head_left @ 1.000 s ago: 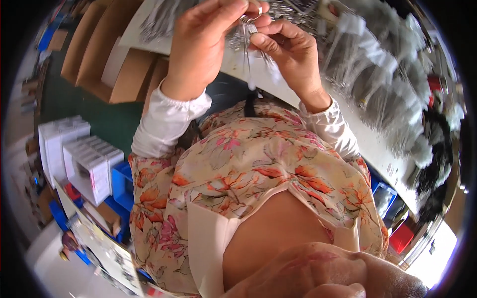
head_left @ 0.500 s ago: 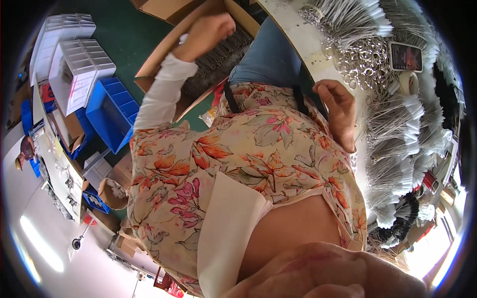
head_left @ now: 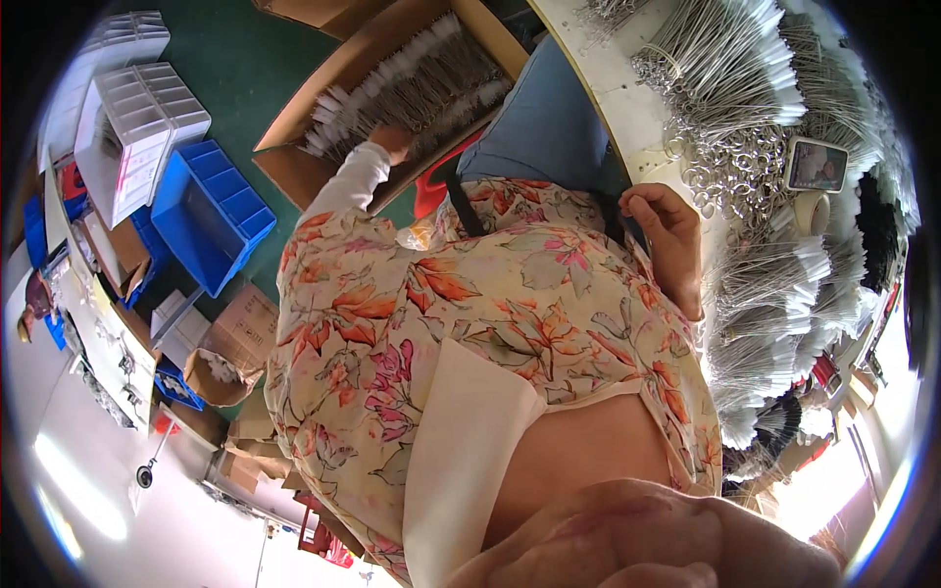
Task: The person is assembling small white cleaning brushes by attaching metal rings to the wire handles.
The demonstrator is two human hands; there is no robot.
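My left hand (head_left: 392,141) reaches into an open cardboard box (head_left: 286,174) on the left, over rows of thin wire-handled brushes (head_left: 421,73) with white bristle ends. Its fingers point down among the wires and are mostly hidden, so their grip does not show. By the table edge, my right hand (head_left: 670,235) is closed with thumb and fingertips together. Whatever lies in that pinch, if anything, is too small to make out. Bundles of similar brushes (head_left: 725,59) lie on the table (head_left: 613,98) beyond it, their metal rings (head_left: 725,171) heaped near the hand.
A phone (head_left: 817,165) and a tape roll (head_left: 811,213) sit among the brush bundles at right. Dark-bristled brushes (head_left: 779,423) lie nearer. Left of the box stand a blue bin (head_left: 221,220) and white bins (head_left: 137,108) with dividers. My legs (head_left: 539,118) fill the gap between box and table.
My left hand has dropped from above the box down onto the brushes inside. More of the box's contents shows. The right hand stays by the table edge, still pinched.
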